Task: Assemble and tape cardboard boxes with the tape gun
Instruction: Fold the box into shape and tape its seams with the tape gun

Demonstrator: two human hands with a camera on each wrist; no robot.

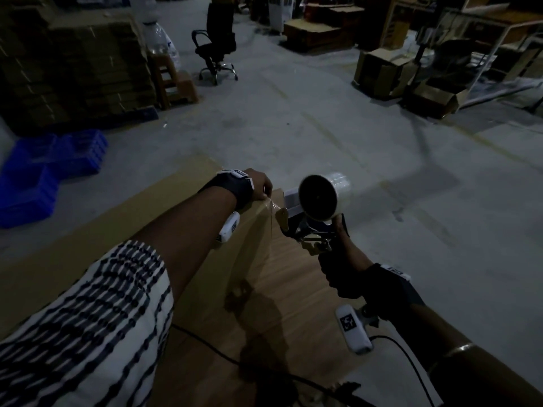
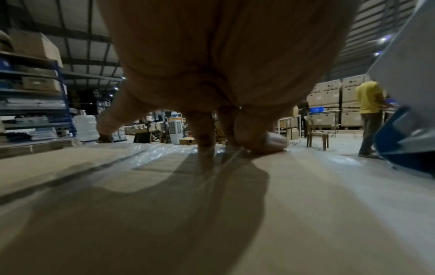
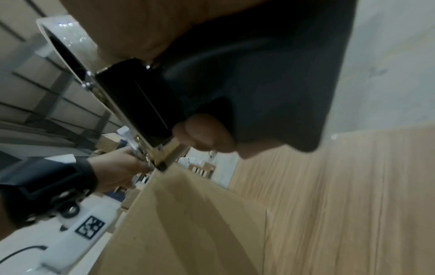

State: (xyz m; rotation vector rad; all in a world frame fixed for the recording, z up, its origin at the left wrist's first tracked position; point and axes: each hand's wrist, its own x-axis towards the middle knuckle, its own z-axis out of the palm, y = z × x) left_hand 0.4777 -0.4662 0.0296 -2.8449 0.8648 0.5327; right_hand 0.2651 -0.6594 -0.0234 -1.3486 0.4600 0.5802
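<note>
the cardboard box [image 1: 223,254] sits close in front of the person on a wood-grain surface [image 1: 293,277], with a flat cardboard sheet [image 1: 88,230] lying to its left. the left hand [image 1: 258,185] is on the far top edge of the box, and in the left wrist view its fingers [image 2: 204,130] press down with straightened tips on clear tape [image 2: 164,148] laid over the box top. the right hand [image 1: 343,277] is wrapped tight around the handle of the tape gun [image 1: 308,221], which is held just to the right of the box's far corner, its head close to the left hand. a clear tape roll [image 1: 323,195] sits on the gun, and a short crinkled stretch of tape [image 1: 274,205] runs from the gun's head to the box edge under the left fingers. the two hands are near each other but not touching.

on the far floor stand an office chair [image 1: 216,51], stacked flat cartons [image 1: 73,66] on the left, blue crates [image 1: 44,168] nearer left, and open boxes [image 1: 379,71] on the right.
</note>
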